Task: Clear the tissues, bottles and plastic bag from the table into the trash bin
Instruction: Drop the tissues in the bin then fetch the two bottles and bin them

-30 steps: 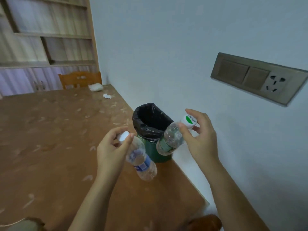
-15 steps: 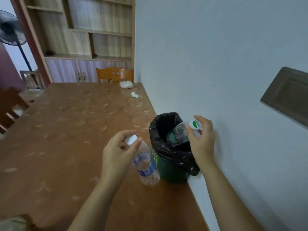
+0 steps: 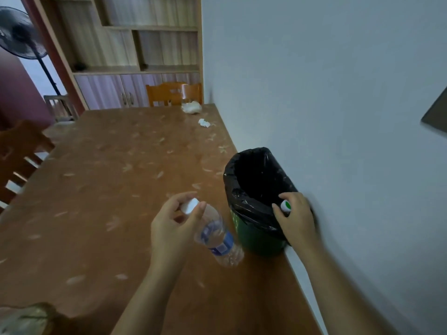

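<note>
My left hand (image 3: 174,226) grips a clear bottle with a blue label (image 3: 217,238) by its white cap, hanging tilted above the brown table (image 3: 96,201) just left of the bin. The green trash bin (image 3: 256,240) with a black liner stands at the table's right edge against the wall. My right hand (image 3: 296,216) is at the bin's near rim, holding the green-and-white cap (image 3: 286,205) of a second bottle; that bottle's body is down inside the liner, hidden. A crumpled tissue (image 3: 204,122) and a white plastic bag (image 3: 191,108) lie at the far end.
A grey wall (image 3: 326,105) runs along the table's right side. Wooden chairs stand at the far end (image 3: 174,93) and at the left (image 3: 17,155). A shelf cabinet (image 3: 135,56) and a standing fan (image 3: 19,32) are behind.
My right hand has lowered the green-capped bottle from above the bin down into the liner, so only its cap shows. The left hand and its bottle have stayed beside the bin.
</note>
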Available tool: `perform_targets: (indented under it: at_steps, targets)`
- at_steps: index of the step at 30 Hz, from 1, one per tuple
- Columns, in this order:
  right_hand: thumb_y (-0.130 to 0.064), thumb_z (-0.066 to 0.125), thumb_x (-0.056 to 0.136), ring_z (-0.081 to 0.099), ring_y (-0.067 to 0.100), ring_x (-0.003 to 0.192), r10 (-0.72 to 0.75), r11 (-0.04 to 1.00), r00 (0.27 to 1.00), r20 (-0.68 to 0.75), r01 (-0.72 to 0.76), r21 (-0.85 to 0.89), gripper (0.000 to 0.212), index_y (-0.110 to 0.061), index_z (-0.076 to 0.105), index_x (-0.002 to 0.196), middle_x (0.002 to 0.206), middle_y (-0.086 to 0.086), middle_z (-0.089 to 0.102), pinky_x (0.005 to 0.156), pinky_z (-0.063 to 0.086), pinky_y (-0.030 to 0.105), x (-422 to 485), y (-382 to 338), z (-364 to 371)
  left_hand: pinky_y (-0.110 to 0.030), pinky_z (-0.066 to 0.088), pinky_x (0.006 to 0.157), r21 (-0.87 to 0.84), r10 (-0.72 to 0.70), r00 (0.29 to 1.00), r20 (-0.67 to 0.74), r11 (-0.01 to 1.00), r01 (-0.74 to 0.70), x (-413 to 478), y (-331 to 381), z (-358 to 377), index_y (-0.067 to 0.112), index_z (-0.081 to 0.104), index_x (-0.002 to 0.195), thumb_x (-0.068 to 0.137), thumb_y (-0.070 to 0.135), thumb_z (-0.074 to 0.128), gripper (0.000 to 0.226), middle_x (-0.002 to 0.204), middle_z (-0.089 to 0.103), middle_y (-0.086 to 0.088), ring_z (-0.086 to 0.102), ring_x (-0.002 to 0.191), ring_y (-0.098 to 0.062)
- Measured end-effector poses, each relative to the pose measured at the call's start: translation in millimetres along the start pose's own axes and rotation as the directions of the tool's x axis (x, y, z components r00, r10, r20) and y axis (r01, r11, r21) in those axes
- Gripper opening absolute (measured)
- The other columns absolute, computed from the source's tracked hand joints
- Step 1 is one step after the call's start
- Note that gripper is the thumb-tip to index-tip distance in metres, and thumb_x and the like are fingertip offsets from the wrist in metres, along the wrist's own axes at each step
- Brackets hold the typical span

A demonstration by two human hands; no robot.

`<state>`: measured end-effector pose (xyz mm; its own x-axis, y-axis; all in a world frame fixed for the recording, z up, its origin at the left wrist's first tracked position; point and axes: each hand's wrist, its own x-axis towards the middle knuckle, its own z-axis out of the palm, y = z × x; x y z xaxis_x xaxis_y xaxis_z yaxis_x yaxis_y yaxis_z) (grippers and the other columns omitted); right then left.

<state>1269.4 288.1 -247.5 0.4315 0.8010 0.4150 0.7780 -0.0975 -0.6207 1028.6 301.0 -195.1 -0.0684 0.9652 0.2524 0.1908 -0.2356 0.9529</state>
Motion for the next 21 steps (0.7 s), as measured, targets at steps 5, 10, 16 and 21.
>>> perform_targets:
  at_steps: [5,10,16,21]
  targets:
    - [-0.013,0.067,0.079,0.052,0.024,0.103,-0.061,0.995,0.998,-0.026,0.059,-0.086,0.027,-0.009,0.061,0.105,0.109,0.008,0.061,0.083,0.039,0.027,-12.2,2.3,-14.5,-0.007,0.048,0.057,-0.069,0.062,0.994,-0.095,0.995,-0.069,7.4,12.6,-1.4,0.041,0.062,0.08,0.078,0.022,0.069,0.02,0.088,0.066,0.013,0.061,0.074,0.004]
    - [-0.012,0.065,0.081,0.049,0.023,0.111,-0.008,0.999,1.0,0.002,0.008,-0.052,0.031,-0.007,0.059,0.11,0.117,0.011,0.056,0.09,0.038,0.026,-21.2,7.3,-24.5,-0.005,0.045,0.058,-0.13,0.141,0.961,-0.238,0.976,-0.175,16.7,29.4,-4.0,0.041,0.061,0.083,0.08,0.023,0.068,0.019,0.088,0.064,0.014,0.059,0.075,0.008]
    - [-0.012,0.064,0.082,0.048,0.023,0.113,0.016,0.999,0.999,0.037,-0.014,-0.049,0.031,-0.005,0.058,0.112,0.12,0.013,0.053,0.093,0.038,0.027,-32.7,12.0,-28.3,-0.011,0.049,0.067,-0.255,0.185,0.893,-0.411,0.917,-0.307,27.3,47.4,-0.3,0.023,0.062,0.095,0.08,0.02,0.067,0.016,0.091,0.063,0.01,0.062,0.081,0.001]
    - [-0.013,0.064,0.082,0.046,0.023,0.115,0.014,0.999,0.998,0.058,-0.011,-0.053,0.029,-0.006,0.061,0.11,0.12,0.012,0.054,0.093,0.036,0.027,-39.5,16.0,-29.0,-0.007,0.048,0.063,-0.236,0.209,0.892,-0.4,0.917,-0.321,31.4,56.0,32.1,0.03,0.06,0.092,0.081,0.014,0.066,0.02,0.088,0.061,0.016,0.059,0.076,0.01]
